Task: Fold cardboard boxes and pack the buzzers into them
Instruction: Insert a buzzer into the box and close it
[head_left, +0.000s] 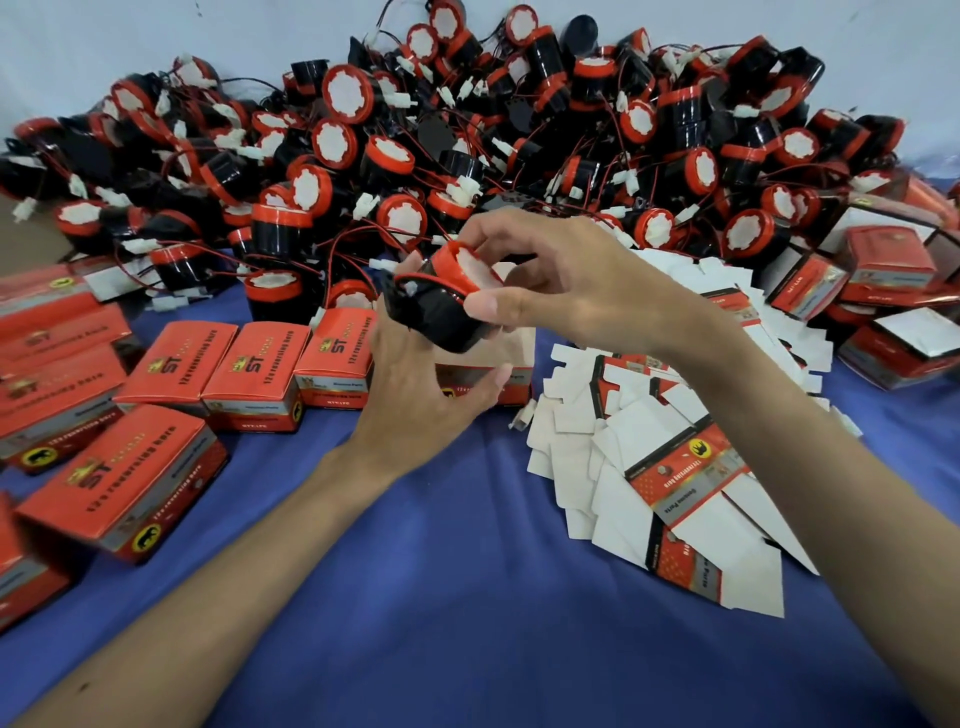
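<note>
While R hand (561, 280) pinches buzzer (447, 317) by red cap, L hand (415, 395) grips open box (498, 358) just under it, mid blue bench (467, 571); buzzer pile (519, 130) behind, flat cartons (675, 467) right.

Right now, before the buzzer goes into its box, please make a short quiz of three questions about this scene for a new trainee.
1. True or false: the right hand pinches the red cap of the buzzer.
2. Where does the stack of flat unfolded boxes lie? A) to the person's left B) to the person's right C) in the left hand
3. Fill in: the left hand grips an open red ____.

Key: 1 true; 2 B; 3 box.
</note>
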